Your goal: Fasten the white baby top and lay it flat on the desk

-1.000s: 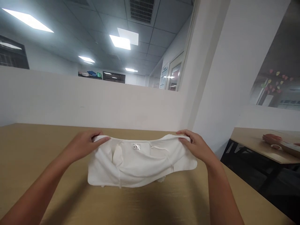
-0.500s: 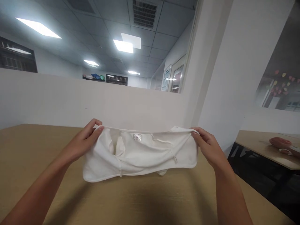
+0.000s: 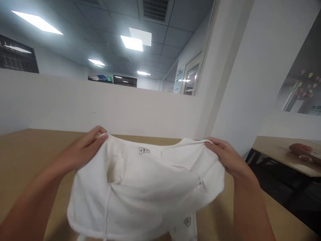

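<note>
A small white garment [image 3: 150, 187] with a little label near its top edge hangs in the air above the wooden table [image 3: 30, 147]. My left hand [image 3: 85, 147] is closed on the garment's upper left corner. My right hand [image 3: 225, 155] pinches its upper right corner. The cloth is stretched between the two hands and billows toward me, and its lower part runs out of the bottom of the view.
A low white partition [image 3: 100, 107] stands along the table's far edge, with a white pillar [image 3: 245, 73] at the right. Another person's hand [image 3: 301, 149] rests on a second table [image 3: 281, 155] at far right, across a dark gap.
Both hands have lifted the garment off the table and drawn it toward me. It has opened out and now hangs larger and lower in view.
</note>
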`<state>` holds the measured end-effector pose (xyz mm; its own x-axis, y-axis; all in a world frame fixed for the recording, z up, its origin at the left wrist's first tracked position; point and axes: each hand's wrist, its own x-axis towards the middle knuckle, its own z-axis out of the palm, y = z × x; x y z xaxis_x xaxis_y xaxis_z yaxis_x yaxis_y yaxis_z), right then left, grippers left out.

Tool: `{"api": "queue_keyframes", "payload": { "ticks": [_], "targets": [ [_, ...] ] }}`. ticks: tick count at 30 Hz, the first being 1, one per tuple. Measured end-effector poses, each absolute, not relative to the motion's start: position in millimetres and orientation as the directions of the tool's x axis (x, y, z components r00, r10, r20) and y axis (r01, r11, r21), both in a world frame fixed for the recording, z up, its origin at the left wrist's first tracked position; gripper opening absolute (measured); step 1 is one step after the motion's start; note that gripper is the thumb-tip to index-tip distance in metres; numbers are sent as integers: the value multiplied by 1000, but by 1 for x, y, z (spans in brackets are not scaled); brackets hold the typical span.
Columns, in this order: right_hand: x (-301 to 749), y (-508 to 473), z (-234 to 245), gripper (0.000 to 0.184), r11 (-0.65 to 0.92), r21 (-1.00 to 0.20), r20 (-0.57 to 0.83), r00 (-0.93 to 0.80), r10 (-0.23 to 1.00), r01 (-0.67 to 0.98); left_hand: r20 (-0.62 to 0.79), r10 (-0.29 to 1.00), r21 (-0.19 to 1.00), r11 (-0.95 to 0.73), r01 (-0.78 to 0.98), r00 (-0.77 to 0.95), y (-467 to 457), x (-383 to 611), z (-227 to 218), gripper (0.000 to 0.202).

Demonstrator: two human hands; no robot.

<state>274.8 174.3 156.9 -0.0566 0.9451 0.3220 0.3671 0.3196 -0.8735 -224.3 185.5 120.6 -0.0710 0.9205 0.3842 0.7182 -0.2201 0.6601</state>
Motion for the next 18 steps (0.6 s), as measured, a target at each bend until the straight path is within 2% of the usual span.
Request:
{"api": "queue_keyframes", "payload": {
  "ticks": [3,5,8,10,13,18],
  "targets": [
    [280,215,124,52,225,-809,90,-265,960,542,217,968,566,-232,791,129,228,-212,89,43],
    [282,243,93,43,180,-757,5,-270,963,628,173,976,495,-202,845,132,261,-204,53,34],
    [286,278,51,28,107,-712,19,-134,991,694,137,988,478,-131,868,74,298,-194,0,32],
    [289,292,34,29,80,-695,27,-86,996,715,150,987,476,-130,870,65,310,-191,-21,37],
    [292,292,24,37,102,-677,87,-58,994,729,202,976,476,-172,863,83,309,-192,-31,38],
    [286,263,3,31,245,-635,218,-134,967,733,235,964,476,-228,850,127,276,-206,-39,35]
  ]
}}
